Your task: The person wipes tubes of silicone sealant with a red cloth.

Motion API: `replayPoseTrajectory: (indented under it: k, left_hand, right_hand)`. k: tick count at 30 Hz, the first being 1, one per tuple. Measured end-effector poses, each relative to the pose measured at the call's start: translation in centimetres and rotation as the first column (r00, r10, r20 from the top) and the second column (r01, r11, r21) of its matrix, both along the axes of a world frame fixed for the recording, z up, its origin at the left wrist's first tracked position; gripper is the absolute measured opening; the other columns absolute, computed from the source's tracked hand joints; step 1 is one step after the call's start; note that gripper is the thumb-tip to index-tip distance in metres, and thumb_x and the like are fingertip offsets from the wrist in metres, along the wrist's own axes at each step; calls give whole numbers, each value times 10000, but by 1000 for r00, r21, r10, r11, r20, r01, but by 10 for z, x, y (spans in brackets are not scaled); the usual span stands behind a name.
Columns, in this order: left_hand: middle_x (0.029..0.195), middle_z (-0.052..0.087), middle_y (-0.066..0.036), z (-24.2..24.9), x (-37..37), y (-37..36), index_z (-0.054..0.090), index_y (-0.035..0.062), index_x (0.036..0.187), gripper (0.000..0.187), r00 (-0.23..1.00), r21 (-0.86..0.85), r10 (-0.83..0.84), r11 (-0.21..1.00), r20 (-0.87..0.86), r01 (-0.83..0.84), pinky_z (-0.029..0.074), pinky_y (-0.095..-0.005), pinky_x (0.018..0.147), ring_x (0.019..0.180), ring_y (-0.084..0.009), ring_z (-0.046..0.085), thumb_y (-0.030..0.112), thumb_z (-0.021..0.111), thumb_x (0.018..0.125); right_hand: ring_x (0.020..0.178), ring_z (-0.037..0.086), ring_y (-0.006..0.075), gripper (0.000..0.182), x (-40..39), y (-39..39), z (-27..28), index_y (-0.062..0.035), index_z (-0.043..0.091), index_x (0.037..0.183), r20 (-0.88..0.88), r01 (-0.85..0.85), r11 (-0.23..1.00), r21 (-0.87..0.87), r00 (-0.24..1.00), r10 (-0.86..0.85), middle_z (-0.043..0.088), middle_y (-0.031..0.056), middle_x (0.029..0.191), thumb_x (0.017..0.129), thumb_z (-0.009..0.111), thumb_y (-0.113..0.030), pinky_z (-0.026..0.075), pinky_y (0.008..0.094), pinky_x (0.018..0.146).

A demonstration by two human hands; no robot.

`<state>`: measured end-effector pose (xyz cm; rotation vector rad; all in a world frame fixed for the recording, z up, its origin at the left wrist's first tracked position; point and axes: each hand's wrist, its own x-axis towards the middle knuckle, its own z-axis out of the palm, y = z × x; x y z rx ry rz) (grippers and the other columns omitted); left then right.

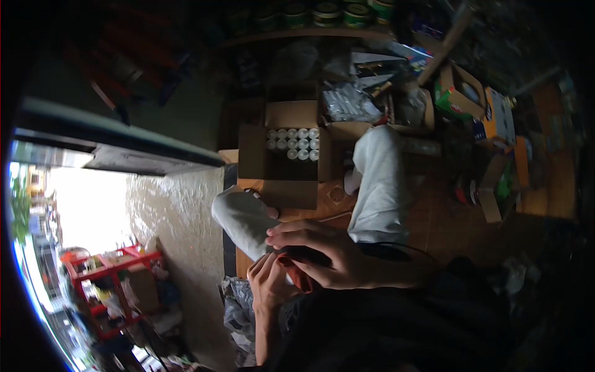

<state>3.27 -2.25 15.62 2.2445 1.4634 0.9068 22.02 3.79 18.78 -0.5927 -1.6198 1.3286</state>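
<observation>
My left hand is closed, its fingers bent round something mostly hidden; a bit of white shows beside them. Just above and to the right, my right hand reaches across with its fingers held together. Its thumb side presses on a reddish-brown cloth between the two hands. Both hands are close to my body, below my knees in the picture. Beyond them on the floor stands an open cardboard box with several white-topped cylinders in its far right part.
Light trousers cover my legs, on either side of the box's near flap. Cartons and plastic-wrapped items crowd the back and right. Green tins line a shelf. A red rack stands outside at left.
</observation>
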Motion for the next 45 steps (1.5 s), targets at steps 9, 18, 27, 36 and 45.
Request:
replayPoseTrajectory:
  k: [9, 18, 27, 36, 45]
  left_hand:
    - [789, 619, -151, -10, 10, 34, 558, 22, 925, 301, 992, 218, 6, 976, -123, 21, 486, -444, 589, 644, -357, 617, 243, 714, 792]
    - [774, 632, -191, -23, 28, 46, 575, -19, 942, 384, 963, 151, 128, 984, -238, -93, 500, -420, 626, 691, -381, 649, 196, 802, 718]
    - [855, 657, -199, -35, 35, 59, 595, -19, 980, 363, 911, 174, 193, 975, -364, -137, 512, -449, 696, 743, -398, 650, 149, 776, 713]
    - [901, 658, -223, -60, 36, 69, 592, -15, 1160, 575, 877, 117, 273, 962, -395, -247, 517, -461, 702, 776, -407, 653, 151, 800, 651]
    - [1099, 670, -157, -82, 82, 92, 563, 47, 1248, 699, 939, -25, 192, 978, -286, -208, 429, -455, 932, 1013, -345, 634, 77, 845, 609]
  right_hand:
    - [1030, 643, 297, 580, 28, 3, -11, -31, 449, 1342, 442, 238, 912, 335, 814, -376, 571, 183, 1170, 925, 669, -370, 557, 392, 775]
    - [478, 608, 349, 613, 66, 40, -26, 17, 595, 596, 426, 181, 951, 249, 862, -276, 561, 177, 497, 927, 575, -498, 517, 424, 492]
    - [574, 671, 247, 439, 94, 109, -11, 15, 696, 667, 515, -498, 825, -266, 650, 559, 673, 119, 611, 834, 664, -389, 559, 364, 607]
    - [838, 688, 327, 584, 41, 164, -69, 72, 709, 979, 560, -590, 760, -272, 545, 623, 716, 227, 937, 752, 741, -465, 547, 409, 755]
    - [484, 608, 162, 297, 111, 123, -84, -5, 701, 717, 393, -258, 926, -274, 849, 353, 670, 74, 602, 799, 660, -288, 500, 336, 481]
